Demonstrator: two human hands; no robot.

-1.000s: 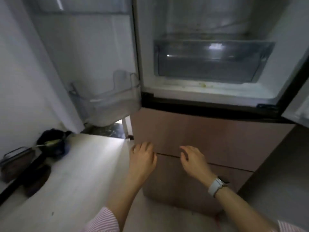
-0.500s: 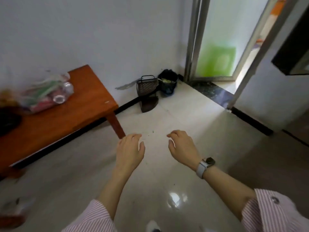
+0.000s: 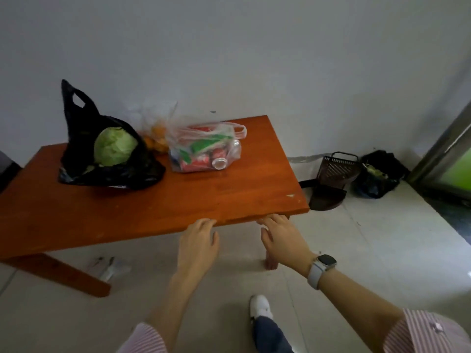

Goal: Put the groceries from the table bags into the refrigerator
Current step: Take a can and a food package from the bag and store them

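Note:
An orange wooden table point(image 3: 204, 200) stands against the wall. On it a black plastic bag point(image 3: 84, 171) holds a green cabbage point(image 3: 114, 146). A clear bag of drink cans point(image 3: 204, 151) lies to its right, and a clear bag of oranges point(image 3: 156, 138) sits behind. My left hand point(image 3: 198, 243) and my right hand point(image 3: 283, 238) hover empty with relaxed fingers at the table's near edge. The refrigerator is out of view.
A dark mesh basket point(image 3: 336, 169) on a dustpan and a black rubbish bag point(image 3: 377, 174) sit on the floor in the right corner. A metal door frame point(image 3: 443, 146) rises at far right. Small wrappers point(image 3: 109, 268) lie under the table.
The view has swung left from the open refrigerator to the table with the bags. Both hands stay empty and now reach the table's front edge.

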